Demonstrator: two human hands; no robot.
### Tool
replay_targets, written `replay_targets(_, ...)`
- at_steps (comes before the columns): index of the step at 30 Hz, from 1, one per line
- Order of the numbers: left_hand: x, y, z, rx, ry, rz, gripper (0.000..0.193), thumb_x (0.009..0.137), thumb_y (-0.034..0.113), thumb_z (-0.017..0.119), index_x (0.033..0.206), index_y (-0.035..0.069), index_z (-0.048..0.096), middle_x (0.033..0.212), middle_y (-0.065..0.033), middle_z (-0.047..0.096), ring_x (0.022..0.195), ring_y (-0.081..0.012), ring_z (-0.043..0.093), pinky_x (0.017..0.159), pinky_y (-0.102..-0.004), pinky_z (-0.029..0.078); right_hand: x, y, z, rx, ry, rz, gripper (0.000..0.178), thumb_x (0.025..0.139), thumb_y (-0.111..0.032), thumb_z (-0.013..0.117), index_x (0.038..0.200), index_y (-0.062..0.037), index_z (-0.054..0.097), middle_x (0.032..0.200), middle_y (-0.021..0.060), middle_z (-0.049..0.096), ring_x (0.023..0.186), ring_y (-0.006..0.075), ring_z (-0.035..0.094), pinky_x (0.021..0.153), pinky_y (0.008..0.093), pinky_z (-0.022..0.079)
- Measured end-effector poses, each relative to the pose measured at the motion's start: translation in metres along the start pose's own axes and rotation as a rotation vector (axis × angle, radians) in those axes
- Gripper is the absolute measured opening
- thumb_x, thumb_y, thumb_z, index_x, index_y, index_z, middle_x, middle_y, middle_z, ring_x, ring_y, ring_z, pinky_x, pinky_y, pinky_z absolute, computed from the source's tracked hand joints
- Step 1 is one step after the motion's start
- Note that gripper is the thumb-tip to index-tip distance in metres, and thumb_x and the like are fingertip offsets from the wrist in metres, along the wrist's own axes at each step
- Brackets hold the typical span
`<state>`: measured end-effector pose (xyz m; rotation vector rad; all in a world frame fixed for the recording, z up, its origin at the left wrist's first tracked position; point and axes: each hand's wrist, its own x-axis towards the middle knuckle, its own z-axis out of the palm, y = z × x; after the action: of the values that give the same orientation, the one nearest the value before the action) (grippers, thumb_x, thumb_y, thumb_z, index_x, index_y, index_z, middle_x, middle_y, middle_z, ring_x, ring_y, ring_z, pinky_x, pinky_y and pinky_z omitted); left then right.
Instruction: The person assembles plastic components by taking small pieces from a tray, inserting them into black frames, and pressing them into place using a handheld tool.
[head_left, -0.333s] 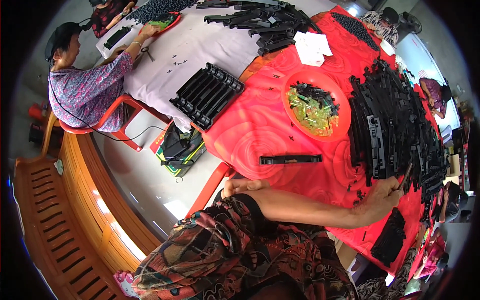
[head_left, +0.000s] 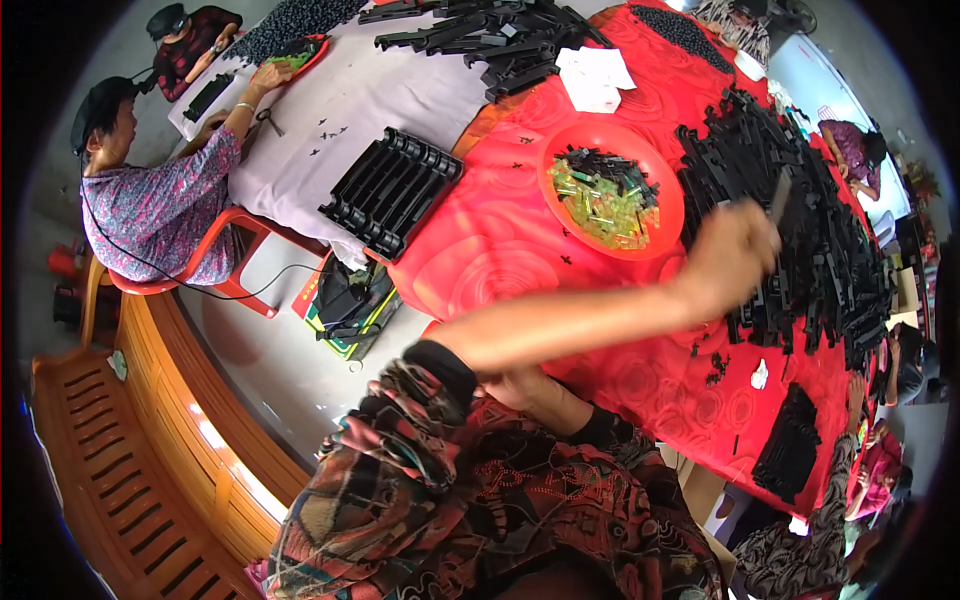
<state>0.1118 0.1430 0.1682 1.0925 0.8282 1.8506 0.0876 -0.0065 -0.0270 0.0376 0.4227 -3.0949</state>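
Note:
My left hand (head_left: 735, 255) reaches far out over the red tablecloth (head_left: 500, 250) to the edge of a big pile of black plastic strips (head_left: 830, 230). Its fingers are closed around one black strip (head_left: 779, 195), which sticks up blurred above the knuckles. My right hand (head_left: 525, 388) rests close to my body at the near table edge, half hidden under my left forearm, so its fingers cannot be made out. A red round dish (head_left: 598, 138) with small green and black pieces sits just left of the left hand.
A stack of black ribbed trays (head_left: 390, 190) lies where the red cloth meets the white cloth. Another person (head_left: 150, 210) sits on a red chair at the far left. White paper (head_left: 595, 78), a bag (head_left: 345, 305) on the floor and a wooden bench (head_left: 120, 450) are around.
My left arm has swung out across the table to the pile. The long black strip that lay alone on the red cloth is no longer seen there. My right hand stays near the edge.

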Motion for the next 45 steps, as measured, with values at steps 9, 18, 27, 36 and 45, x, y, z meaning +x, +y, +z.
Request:
replay_targets(9, 0.119, 0.011, -0.167, 0.481, 0.514, 0.292, 0.016, 0.081, 0.011, 0.061, 0.076, -0.005, 0.06, 0.063, -0.0144, 0.064, 0.058, -0.0206, 0.062, 0.054, -0.0362, 0.049, 0.004, -0.007, 0.108, -0.364, 0.026, -0.055, 0.041, 0.077, 0.0, 0.06, 0.115, -0.0028, 0.044, 0.098, 0.0092, 0.057, 0.064, 0.013, 0.057, 0.046, 0.0229, 0.044)
replay_targets(18, 0.117, 0.012, -0.242, 0.738, 0.686, 0.26, 0.021, 0.08, 0.016, 0.059, 0.08, -0.005, 0.062, 0.069, -0.0157, 0.066, 0.067, -0.0262, 0.065, 0.067, -0.0365, 0.05, 0.013, 0.003, 0.115, -1.066, 0.219, -0.359, 0.024, 0.076, -0.004, 0.068, 0.097, -0.0038, 0.057, 0.08, -0.0033, 0.051, 0.063, 0.003, 0.047, 0.053, 0.0205, 0.039)
replay_targets(27, 0.102, 0.003, -0.254, 0.861, 0.709, 0.169, 0.022, 0.079, 0.018, 0.058, 0.079, -0.003, 0.062, 0.069, -0.0157, 0.066, 0.069, -0.0291, 0.065, 0.068, -0.038, 0.049, 0.012, 0.001, 0.114, -0.838, -0.026, -0.211, 0.008, 0.079, -0.003, 0.064, 0.085, -0.0018, 0.058, 0.069, -0.0029, 0.052, 0.064, 0.0028, 0.048, 0.053, 0.0211, 0.037)
replay_targets(36, 0.097, -0.017, -0.283, 0.87, 0.719, 0.05, 0.021, 0.076, 0.017, 0.061, 0.074, -0.004, 0.064, 0.065, -0.0178, 0.065, 0.064, -0.0278, 0.064, 0.065, -0.0371, 0.049, 0.041, -0.033, 0.089, -1.655, 0.527, -0.708, 0.012, 0.071, -0.004, 0.058, 0.08, -0.0014, 0.05, 0.066, 0.013, 0.054, 0.061, 0.0278, 0.057, 0.054, 0.037, 0.044)
replay_targets(45, 0.083, 0.003, -0.282, 0.57, 0.71, -0.087, 0.013, 0.084, 0.01, 0.058, 0.081, -0.001, 0.063, 0.066, -0.0052, 0.06, 0.054, -0.0099, 0.053, 0.049, -0.0241, 0.044, 0.03, -0.076, 0.072, -1.493, 0.283, -0.427, 0.008, 0.077, -0.002, 0.058, 0.082, -0.0023, 0.052, 0.065, 0.0046, 0.054, 0.059, 0.0139, 0.055, 0.054, 0.0295, 0.044)
